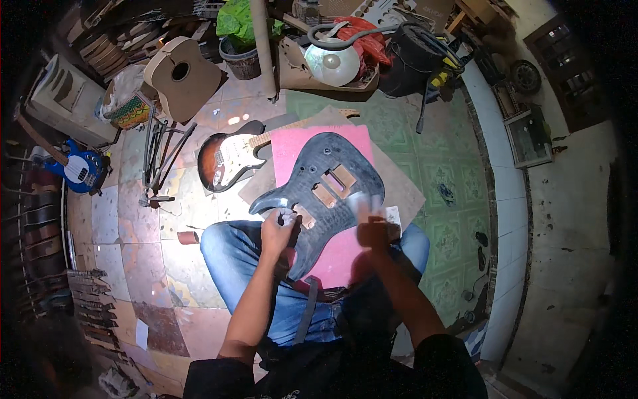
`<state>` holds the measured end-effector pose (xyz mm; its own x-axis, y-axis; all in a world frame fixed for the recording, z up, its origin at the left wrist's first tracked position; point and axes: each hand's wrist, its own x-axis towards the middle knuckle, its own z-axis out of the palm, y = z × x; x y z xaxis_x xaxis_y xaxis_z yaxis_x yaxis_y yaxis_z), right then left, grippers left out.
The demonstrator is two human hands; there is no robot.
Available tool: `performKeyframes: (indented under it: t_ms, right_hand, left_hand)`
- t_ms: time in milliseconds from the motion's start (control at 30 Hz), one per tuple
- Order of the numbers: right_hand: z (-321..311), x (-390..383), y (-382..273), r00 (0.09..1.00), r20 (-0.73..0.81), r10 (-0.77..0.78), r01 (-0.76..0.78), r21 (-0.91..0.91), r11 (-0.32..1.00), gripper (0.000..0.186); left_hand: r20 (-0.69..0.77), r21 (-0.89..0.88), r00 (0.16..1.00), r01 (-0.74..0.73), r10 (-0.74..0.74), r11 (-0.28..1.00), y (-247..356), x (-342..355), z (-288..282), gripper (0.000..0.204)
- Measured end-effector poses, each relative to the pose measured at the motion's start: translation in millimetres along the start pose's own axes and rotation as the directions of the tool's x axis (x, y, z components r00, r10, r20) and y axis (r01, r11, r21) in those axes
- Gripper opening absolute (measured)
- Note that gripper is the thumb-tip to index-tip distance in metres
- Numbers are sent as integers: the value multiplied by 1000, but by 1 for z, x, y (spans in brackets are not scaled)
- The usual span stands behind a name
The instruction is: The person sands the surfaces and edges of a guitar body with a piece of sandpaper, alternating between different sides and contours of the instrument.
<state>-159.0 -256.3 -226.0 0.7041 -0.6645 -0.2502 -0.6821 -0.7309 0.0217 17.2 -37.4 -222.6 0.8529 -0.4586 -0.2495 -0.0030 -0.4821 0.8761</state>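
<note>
Roughly, largest to smallest:

Floor: patterned tiles (133,219), with a brown board (399,186) and a pink mat (299,143) laid at the centre.

Dark guitar body (325,193): an unfinished grey-black electric guitar body, without a neck, lies face up on the pink mat and across the person's jeans-clad lap (232,256). Its lower end points to 12 o'clock, its horns to 6 and 8 o'clock. Bare wooden pickup cavities show in its middle.

Handling: solid wood, so likely stiff and fairly heavy. The face looks freshly coated and may scratch. It is best held by the edges, a horn or the waist, not the face.

Sunburst guitar (229,159): complete, lying at 10 o'clock of the dark body, near it but apart.

Acoustic body (181,74): bare wood, leaning at 11 o'clock, well apart.

Blue bass (80,169): at 9 o'clock, by the wall.

Left hand (278,233): fingers curled closed over the body's neck-pocket edge beside the horn, steadying it.

Right hand (373,231): motion-blurred on the body's right edge. A pale sheet (362,203), perhaps abrasive paper, seems pressed under it. How far the fingers are closed cannot be told.

Hidden: the body's near end is covered by both hands and the lap. Shelves at the dark left rim are hard to read.
</note>
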Motion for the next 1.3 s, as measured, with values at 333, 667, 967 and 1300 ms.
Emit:
performKeyframes:
  t_ms: [333,667,967,1300]
  right_hand:
    - [41,21,52,942,-333,-37,51,34,998,62]
    - [21,-36,-10,929,-185,-320,319,-36,947,60]
    - [56,-35,23,899,-367,-241,402,468,787,45]
    - [7,-76,-24,970,-47,-239,180,799,574,42]
  left_hand:
    - [39,1,999,-37,37,999,8,2,11,20]
    - [28,52,1000,-5,3,999,-9,2,6,21]
    - [325,-94,891,-304,318,948,28,-19,21,41]
    - [423,-147,875,-189,234,971,26,-37,16,28]
